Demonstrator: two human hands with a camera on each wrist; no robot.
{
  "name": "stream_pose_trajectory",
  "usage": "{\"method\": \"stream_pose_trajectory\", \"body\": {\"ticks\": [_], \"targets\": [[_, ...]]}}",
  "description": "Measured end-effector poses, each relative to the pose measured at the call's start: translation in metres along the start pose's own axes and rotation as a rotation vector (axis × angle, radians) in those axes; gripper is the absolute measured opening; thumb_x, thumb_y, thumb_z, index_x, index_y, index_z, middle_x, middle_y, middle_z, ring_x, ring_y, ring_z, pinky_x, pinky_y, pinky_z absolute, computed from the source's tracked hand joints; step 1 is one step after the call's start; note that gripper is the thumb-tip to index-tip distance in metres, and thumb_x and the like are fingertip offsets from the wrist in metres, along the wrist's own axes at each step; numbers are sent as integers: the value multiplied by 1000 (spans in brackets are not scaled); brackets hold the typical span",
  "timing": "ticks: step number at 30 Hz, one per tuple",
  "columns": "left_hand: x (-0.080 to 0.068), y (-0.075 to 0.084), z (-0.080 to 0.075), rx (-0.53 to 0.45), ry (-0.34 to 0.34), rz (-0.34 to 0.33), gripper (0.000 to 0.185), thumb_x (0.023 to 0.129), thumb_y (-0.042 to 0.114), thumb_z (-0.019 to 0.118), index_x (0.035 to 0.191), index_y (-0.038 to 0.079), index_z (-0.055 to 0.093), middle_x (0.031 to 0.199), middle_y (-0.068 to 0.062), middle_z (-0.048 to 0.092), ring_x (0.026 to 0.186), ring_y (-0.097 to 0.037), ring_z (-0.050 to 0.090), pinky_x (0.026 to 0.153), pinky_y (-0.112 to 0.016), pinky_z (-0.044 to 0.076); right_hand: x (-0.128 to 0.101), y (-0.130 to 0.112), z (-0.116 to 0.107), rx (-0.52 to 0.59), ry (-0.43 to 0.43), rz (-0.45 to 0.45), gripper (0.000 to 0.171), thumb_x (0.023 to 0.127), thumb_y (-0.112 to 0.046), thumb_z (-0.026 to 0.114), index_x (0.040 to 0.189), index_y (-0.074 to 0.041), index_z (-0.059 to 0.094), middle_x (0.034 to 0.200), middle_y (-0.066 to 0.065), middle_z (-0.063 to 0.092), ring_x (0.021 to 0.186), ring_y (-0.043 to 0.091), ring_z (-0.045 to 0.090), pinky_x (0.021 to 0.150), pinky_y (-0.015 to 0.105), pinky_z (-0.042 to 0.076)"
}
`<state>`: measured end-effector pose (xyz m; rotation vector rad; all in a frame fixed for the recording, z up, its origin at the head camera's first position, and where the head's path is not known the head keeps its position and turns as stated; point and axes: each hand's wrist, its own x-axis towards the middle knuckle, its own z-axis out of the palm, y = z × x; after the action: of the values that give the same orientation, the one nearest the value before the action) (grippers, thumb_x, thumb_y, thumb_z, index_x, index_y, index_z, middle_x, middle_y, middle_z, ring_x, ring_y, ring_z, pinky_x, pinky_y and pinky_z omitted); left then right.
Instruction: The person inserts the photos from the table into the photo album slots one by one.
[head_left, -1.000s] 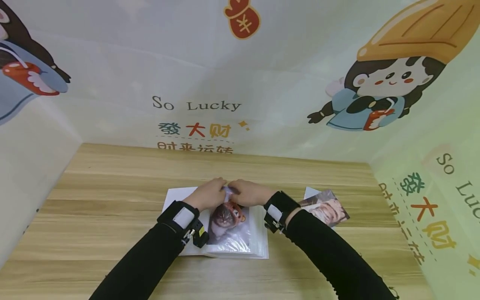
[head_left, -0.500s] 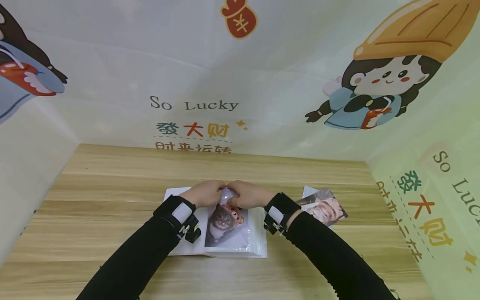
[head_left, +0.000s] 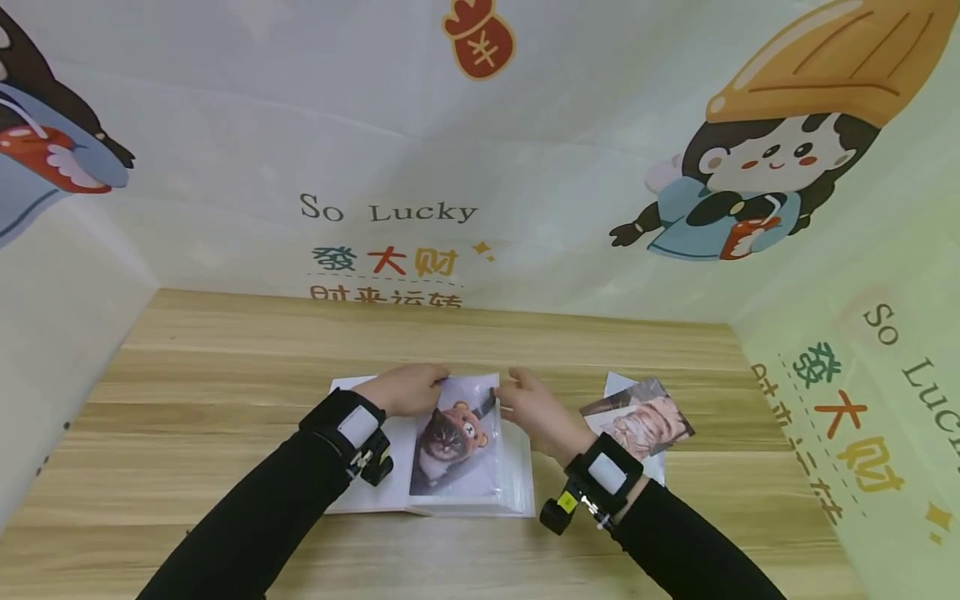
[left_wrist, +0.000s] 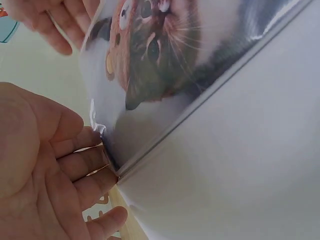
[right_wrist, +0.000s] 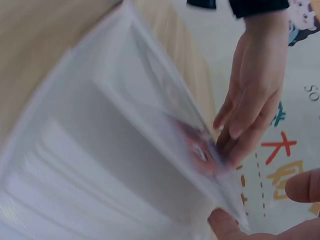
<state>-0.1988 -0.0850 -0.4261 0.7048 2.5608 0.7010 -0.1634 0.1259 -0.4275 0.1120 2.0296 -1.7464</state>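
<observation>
Both hands sit at the far edge of the open album (head_left: pixel 450 467) on the surface: the left hand (head_left: pixel 405 389), fingers straight, touches the cat photo (head_left: pixel 456 437)'s sleeve corner, and the right hand (head_left: pixel 534 408) hovers relaxed just beside it. The photo looks seated in its pocket; next probably comes reaching for the loose photos (head_left: pixel 641 417) right of the right hand.

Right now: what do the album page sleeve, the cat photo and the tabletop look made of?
Album page sleeve: looks like clear glossy plastic film; it shows glare and the white page shows through.
Cat photo: seems glossy printed photo paper, but the sheen may come from the sleeve over it.
Tabletop: light wood grain, matte; solid wood or laminate cannot be told.
</observation>
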Motion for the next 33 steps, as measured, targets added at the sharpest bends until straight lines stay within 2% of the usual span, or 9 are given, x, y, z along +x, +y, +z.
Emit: {"method": "stream_pose_trajectory", "body": {"ticks": [3, 10, 11, 19, 22, 26, 31, 32, 33], "targets": [[-1, 1, -3, 1, -16, -12, 45, 102, 4, 42, 140, -13, 59, 141, -29, 62, 132, -38, 60, 116, -51, 44, -10, 1, 4, 126, -24, 1, 66, 105, -4, 42, 156, 23, 10, 159, 44, 26, 146, 53, 38, 121, 54, 37], [-5, 10, -27, -124, -56, -25, 53, 114, 21, 33, 149, -16, 46, 151, -35, 50, 144, -47, 46, 120, -54, 38, -29, -8, 16, 106, -99, -34, 51, 107, -7, 41, 149, 21, 34, 144, 34, 50, 123, 32, 58, 106, 39, 52], [-6, 12, -32, -141, -58, -25, 56, 115, 23, 32, 153, -17, 40, 157, -34, 45, 148, -48, 41, 122, -55, 35, -31, -10, 18, 99, -110, -41, 51, 107, -7, 41, 149, 21, 35, 144, 35, 50, 122, 32, 59, 107, 40, 52], [-17, 33, -71, -208, -97, -65, 59, 114, 31, 36, 153, -11, 44, 156, -31, 48, 144, -45, 47, 117, -56, 42, -40, -23, 37, 23, -174, -130, 53, 108, -12, 42, 149, 21, 35, 147, 37, 49, 134, 46, 54, 113, 53, 46], [-19, 35, -76, -194, -83, -101, 48, 112, 29, 43, 135, -9, 60, 126, -25, 65, 118, -37, 63, 100, -47, 52, -43, -26, 46, -7, -189, -148, 53, 109, -12, 42, 150, 20, 33, 147, 37, 49, 137, 48, 51, 113, 53, 46], [-22, 33, -77, -162, -34, -128, 36, 109, 27, 51, 106, -4, 68, 89, -8, 58, 82, -21, 54, 73, -34, 46, -46, -28, 59, -77, -203, -158, 56, 110, -12, 44, 155, 18, 29, 154, 37, 43, 143, 47, 46, 117, 55, 42], [-22, 20, -73, -157, 42, -143, 37, 101, 19, 59, 67, 10, 48, 65, 4, 39, 59, -12, 38, 58, -26, 31, -48, -26, 73, -194, -226, -204, 59, 110, -18, 47, 157, 14, 31, 159, 32, 41, 146, 44, 44, 118, 57, 39], [-9, -7, -63, -162, 69, -107, 40, 99, 21, 61, 64, 15, 42, 62, 7, 34, 56, -10, 33, 55, -26, 27, -48, -24, 76, -211, -235, -218, 59, 110, -19, 48, 157, 13, 31, 160, 31, 41, 146, 44, 44, 118, 56, 40], [-9, -12, -62, -155, 83, -111, 41, 96, 18, 62, 63, 16, 39, 60, 7, 32, 54, -10, 31, 54, -26, 26, -48, -23, 78, -226, -243, -228, 59, 110, -19, 48, 157, 13, 32, 160, 30, 42, 146, 43, 45, 118, 55, 41]]}}
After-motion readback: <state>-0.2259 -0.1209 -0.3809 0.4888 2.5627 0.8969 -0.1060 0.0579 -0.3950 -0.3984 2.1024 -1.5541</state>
